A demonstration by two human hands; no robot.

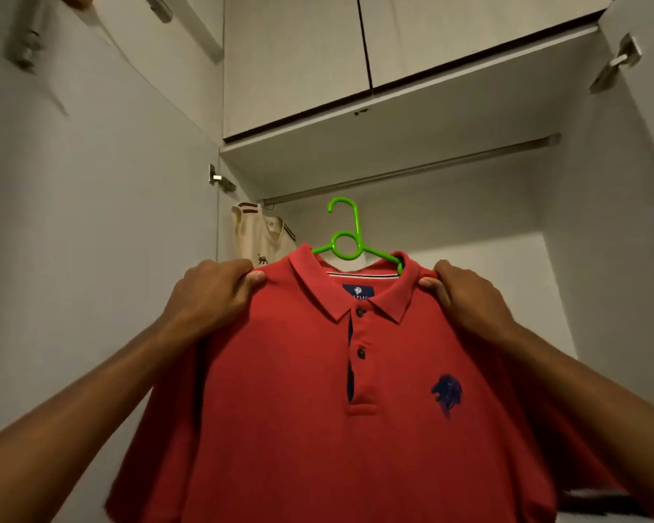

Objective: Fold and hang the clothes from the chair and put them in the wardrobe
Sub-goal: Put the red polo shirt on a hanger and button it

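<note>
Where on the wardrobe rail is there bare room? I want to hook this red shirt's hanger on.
The rail is bare from the cream polo shirt at its left end to the right wall. Only that left end is crowded. The green hanger sits below the free stretch, not yet hooked.

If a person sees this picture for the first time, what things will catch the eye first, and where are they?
The eye falls first on the red polo shirt filling the lower middle, gripped at its shoulders by the left hand and right hand. Next comes the bright green hanger rising from its collar, its hook just below the wardrobe rail. A cream shirt hangs at the rail's left end.
</note>
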